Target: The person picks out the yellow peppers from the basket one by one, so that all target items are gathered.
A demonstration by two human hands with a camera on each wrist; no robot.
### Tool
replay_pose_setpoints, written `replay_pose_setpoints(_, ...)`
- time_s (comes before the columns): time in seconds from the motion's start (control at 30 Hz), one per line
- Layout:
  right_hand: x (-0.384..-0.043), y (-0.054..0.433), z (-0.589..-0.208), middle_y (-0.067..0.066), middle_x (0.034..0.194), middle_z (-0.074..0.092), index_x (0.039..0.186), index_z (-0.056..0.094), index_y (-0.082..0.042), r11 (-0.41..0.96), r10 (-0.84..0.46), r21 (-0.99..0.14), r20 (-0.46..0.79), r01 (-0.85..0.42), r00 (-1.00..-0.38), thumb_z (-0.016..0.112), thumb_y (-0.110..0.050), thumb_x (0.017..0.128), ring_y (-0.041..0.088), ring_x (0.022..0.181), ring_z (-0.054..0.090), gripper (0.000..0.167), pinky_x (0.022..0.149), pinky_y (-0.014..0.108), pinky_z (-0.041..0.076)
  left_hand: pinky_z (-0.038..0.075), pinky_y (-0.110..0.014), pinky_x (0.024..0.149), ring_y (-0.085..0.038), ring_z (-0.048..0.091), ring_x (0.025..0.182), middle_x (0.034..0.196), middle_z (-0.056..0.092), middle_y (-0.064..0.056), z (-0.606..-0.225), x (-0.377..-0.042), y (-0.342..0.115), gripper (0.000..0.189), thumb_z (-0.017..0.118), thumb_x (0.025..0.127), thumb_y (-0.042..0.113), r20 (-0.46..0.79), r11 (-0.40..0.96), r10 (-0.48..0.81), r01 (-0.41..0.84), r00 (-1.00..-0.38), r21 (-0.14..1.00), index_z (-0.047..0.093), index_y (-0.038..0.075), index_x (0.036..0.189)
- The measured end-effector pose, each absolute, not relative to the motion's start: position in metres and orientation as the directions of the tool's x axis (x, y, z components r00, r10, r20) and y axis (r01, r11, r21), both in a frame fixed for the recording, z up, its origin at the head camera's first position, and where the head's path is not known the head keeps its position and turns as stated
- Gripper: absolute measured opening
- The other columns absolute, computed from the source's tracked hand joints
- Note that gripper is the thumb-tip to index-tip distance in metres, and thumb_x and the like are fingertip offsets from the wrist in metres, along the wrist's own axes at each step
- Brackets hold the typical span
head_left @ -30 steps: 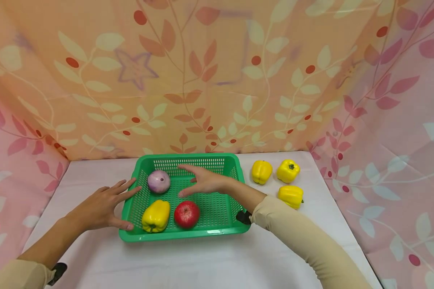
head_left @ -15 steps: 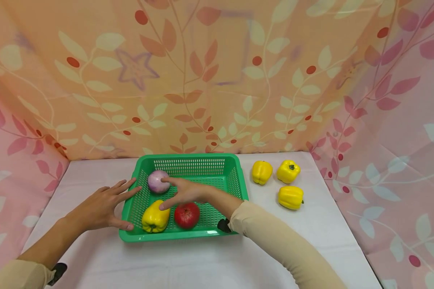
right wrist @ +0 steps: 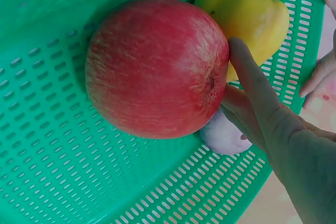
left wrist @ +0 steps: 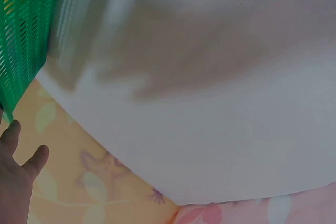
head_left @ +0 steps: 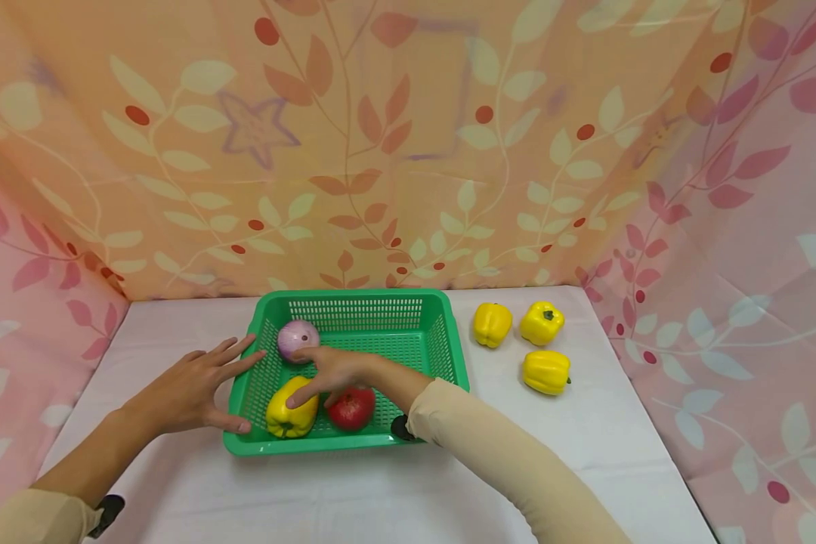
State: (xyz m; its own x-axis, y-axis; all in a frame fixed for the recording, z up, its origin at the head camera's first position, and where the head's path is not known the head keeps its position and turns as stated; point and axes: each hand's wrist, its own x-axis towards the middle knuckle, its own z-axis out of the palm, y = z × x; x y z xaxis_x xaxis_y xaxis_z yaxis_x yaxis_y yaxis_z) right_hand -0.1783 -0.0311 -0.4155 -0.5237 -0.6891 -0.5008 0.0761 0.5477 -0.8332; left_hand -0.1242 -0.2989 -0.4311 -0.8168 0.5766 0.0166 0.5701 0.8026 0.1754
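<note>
A green plastic basket (head_left: 408, 434) stands on the table. Inside it lie a purple onion (head_left: 295, 337) at the back left, a yellow bell pepper (head_left: 289, 418) at the front left and a red apple (head_left: 353, 412) beside the pepper. My right hand (head_left: 336, 374) is over these with thumb and fingers spread, the thumb in front of the pepper and a finger overlapping the onion's lower edge. In the right wrist view the apple (right wrist: 152, 69) looks large, and whether the hand touches anything cannot be told. At the basket's left rim is my left hand (head_left: 193, 389), fingers spread and straight.
Three more yellow bell peppers, one at the back (head_left: 493, 325), one at the far right (head_left: 542, 323) and one nearer (head_left: 546, 372), lie right of the basket on the white tabletop (head_left: 394, 491). A patterned curtain (head_left: 408, 151) encloses the back and sides.
My right hand has moved left and slightly down, from over the basket's middle to above the bell pepper and apple. The left hand has stayed at the rim.
</note>
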Motion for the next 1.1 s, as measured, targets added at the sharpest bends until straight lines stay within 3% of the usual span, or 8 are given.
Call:
replay_pose_setpoints(0.5, -0.184, -0.054, -0.425, 0.004, 0.145, 0.043, 0.154, 0.036, -0.016, 0.652, -0.657, -0.756, -0.604, 0.063, -0.452, 0.082, -0.018, 0.084, 0.018, 0.097, 0.06, 0.084, 0.076, 0.042, 0.061, 0.043, -0.066, 0.096, -0.05, 0.04, 0.135, 0.156, 0.037, -0.019, -0.433, -0.125, -0.3, 0.105, 0.072, 0.067, 0.077, 0.029, 0.799, 0.579, 0.574, -0.815, 0.18, 0.049, 0.013, 0.148)
replay_pose_setpoints(0.73, -0.187, -0.059, -0.43, 0.002, 0.145, 0.043, 0.154, 0.036, -0.021, 0.7, -0.65, -0.714, -0.641, 0.006, -0.408, 0.083, -0.012, 0.082, 0.017, 0.103, 0.056, 0.086, 0.081, 0.041, 0.059, 0.043, -0.066, 0.096, -0.049, 0.04, 0.136, 0.156, 0.036, -0.019, -0.434, -0.126, -0.299, 0.105, 0.072, 0.067, 0.077, 0.029, 0.796, 0.579, 0.572, -0.815, 0.196, 0.049, 0.012, 0.147)
replay_pose_setpoints(1.0, -0.189, -0.062, -0.432, 0.0, 0.136, 0.047, 0.151, 0.041, -0.018, 0.711, -0.672, -0.695, -0.625, -0.107, -0.398, 0.081, -0.008, 0.082, 0.015, 0.105, 0.051, 0.081, 0.079, 0.028, 0.059, 0.043, -0.067, 0.096, -0.049, 0.04, 0.136, 0.156, 0.037, -0.019, -0.433, -0.126, -0.298, 0.105, 0.072, 0.067, 0.076, 0.03, 0.797, 0.575, 0.568, -0.818, 0.204, 0.049, 0.013, 0.147)
replay_pose_setpoints(1.1, -0.191, -0.061, -0.434, -0.001, 0.137, 0.048, 0.151, 0.042, -0.019, 0.707, -0.688, -0.685, -0.61, -0.175, -0.393, 0.081, -0.013, 0.083, 0.014, 0.11, 0.049, 0.078, 0.088, 0.025, 0.055, 0.043, -0.067, 0.096, -0.049, 0.041, 0.136, 0.156, 0.037, -0.019, -0.434, -0.125, -0.299, 0.104, 0.072, 0.068, 0.076, 0.031, 0.797, 0.575, 0.568, -0.818, 0.204, 0.049, 0.013, 0.148)
